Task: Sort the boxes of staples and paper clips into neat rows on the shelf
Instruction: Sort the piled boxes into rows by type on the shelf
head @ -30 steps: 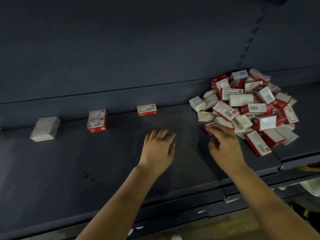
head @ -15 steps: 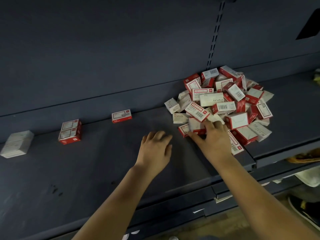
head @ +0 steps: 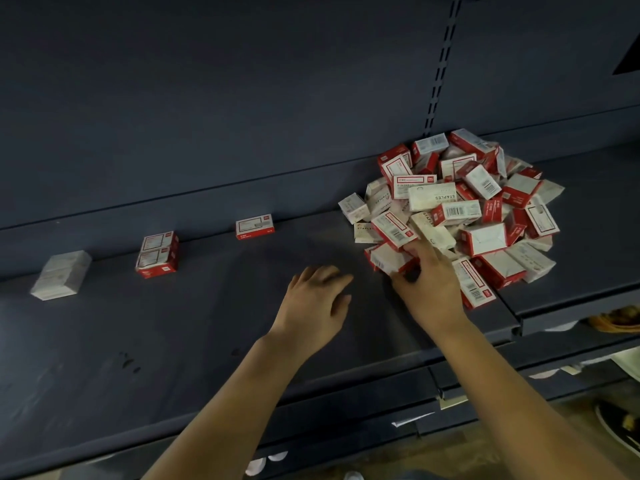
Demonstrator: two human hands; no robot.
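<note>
Dark shelf, seen from above; pile of red-and-white and plain white boxes heaped at the back right of the shelf, against the rear wall, jumbled at all angles; several white ones read "STAPLES".

Right hand at the pile's near-left edge; fingers reach in among the boxes, thumb and fingers closing round a red box at the pile's front-left corner; index finger lies against a white box just behind it; whether the red box is lifted off the shelf, cannot tell.

Left hand left of the pile, palm down over bare shelf; fingers loosely curled, holding nothing; apart from the pile.

Further left of the pile, along the rear wall: single red box lying flat; then a stack of two red boxes; then a white stack, farthest left; all three well apart from each other.
</note>
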